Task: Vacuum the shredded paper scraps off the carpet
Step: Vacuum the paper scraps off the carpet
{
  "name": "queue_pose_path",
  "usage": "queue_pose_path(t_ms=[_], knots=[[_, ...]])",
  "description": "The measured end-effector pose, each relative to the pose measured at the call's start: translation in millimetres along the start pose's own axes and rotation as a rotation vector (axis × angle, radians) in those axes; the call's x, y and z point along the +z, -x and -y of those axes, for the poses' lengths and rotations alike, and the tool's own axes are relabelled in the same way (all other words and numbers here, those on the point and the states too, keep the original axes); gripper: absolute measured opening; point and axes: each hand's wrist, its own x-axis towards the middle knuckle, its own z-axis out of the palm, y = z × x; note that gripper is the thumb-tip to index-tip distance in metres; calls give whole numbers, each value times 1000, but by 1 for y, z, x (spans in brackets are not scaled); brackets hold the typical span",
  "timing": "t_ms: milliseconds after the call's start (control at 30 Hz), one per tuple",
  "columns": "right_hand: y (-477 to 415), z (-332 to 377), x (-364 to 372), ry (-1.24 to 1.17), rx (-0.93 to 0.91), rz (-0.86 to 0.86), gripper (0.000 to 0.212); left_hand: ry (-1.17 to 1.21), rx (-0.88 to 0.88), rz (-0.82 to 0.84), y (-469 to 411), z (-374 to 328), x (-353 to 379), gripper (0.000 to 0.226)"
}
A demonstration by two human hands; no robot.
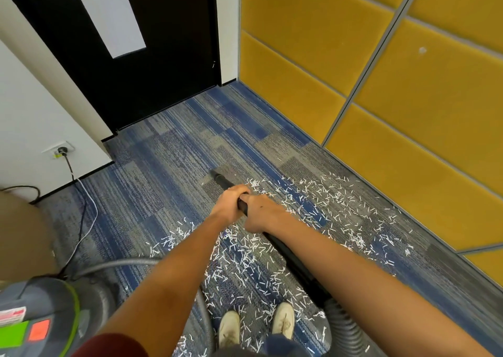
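White shredded paper scraps (321,207) lie thick on the blue and grey carpet (168,150), from around my shoes out to the right wall. A black vacuum wand (296,264) runs from lower right up to its nozzle end (217,176) on the carpet. My left hand (231,197) grips the wand further up. My right hand (260,211) grips it just behind the left one. The grey ribbed hose (345,326) joins the wand at the bottom right. The strip of carpet beyond the nozzle shows almost no scraps.
The grey vacuum body (40,316) with green trim sits at the lower left, its hose (122,263) arcing across the floor. Its cord (81,220) runs to a wall socket (61,150). A black door (152,65) is ahead, yellow padded wall panels (394,98) on the right.
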Motion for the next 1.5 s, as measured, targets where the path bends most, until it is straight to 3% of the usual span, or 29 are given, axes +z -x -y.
queue_pose_path(t_ms=[533,667,967,1133,1500], knots=[[31,1,15,23,2,57,62,-313,-9,145,37,-13,-13,27],[39,-9,17,20,36,40,64,-307,29,155,40,-26,-5,22],[42,-32,18,3,104,-4,68,-218,16,120,24,-44,28,34],[33,-45,15,-1,136,-52,58,-138,3,157,7,-49,42,41],[39,-73,9,-93,164,-39,64,-146,44,164,0,-69,59,33]])
